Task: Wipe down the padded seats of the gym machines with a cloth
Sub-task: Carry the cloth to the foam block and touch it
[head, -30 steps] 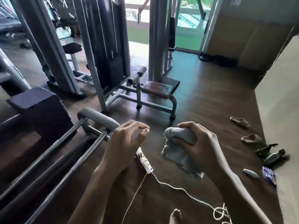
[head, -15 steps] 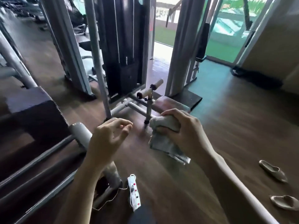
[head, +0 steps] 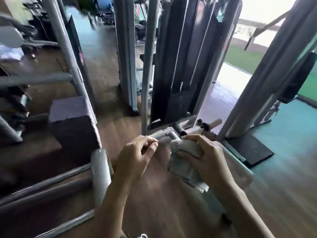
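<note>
Probably soft, light and floppy: cloth [head: 186, 158] wadded in gripping right hand [head: 205, 157], loose end dangling below, just beside empty, loosely curled left hand [head: 135, 157]; best held bunched mid-fold for wiping.

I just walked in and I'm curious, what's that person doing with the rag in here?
A person is among gym machines, probably getting ready to clean. Their right hand grips a bunched grey cloth, held in the air over the wooden floor. Their left hand is beside it, fingers loosely curled, holding nothing. The cloth is not touching any seat yet.
</note>
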